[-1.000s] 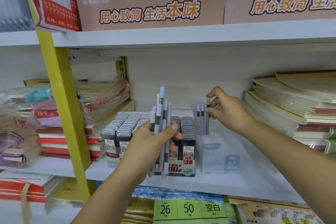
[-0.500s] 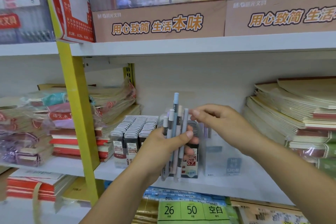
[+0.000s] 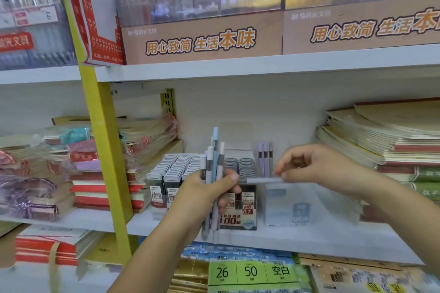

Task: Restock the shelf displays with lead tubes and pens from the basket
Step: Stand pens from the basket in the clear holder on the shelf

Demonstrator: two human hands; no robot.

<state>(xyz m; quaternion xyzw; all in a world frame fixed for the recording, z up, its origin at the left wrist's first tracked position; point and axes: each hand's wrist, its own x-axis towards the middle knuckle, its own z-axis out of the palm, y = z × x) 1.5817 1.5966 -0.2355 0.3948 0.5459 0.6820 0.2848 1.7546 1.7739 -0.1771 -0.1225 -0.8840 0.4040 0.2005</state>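
The grey pen [image 3: 264, 180] lies almost level, its long axis going left to right. The right hand [image 3: 316, 169] pinches it at its right end. It hangs just in front of the three pens [image 3: 265, 159] standing upright at the back of the clear box [image 3: 285, 204], so I judge it must turn upright to join them. The left hand [image 3: 202, 200], just beside, has its grip clenched around the upright bundle of pens [image 3: 214, 157]
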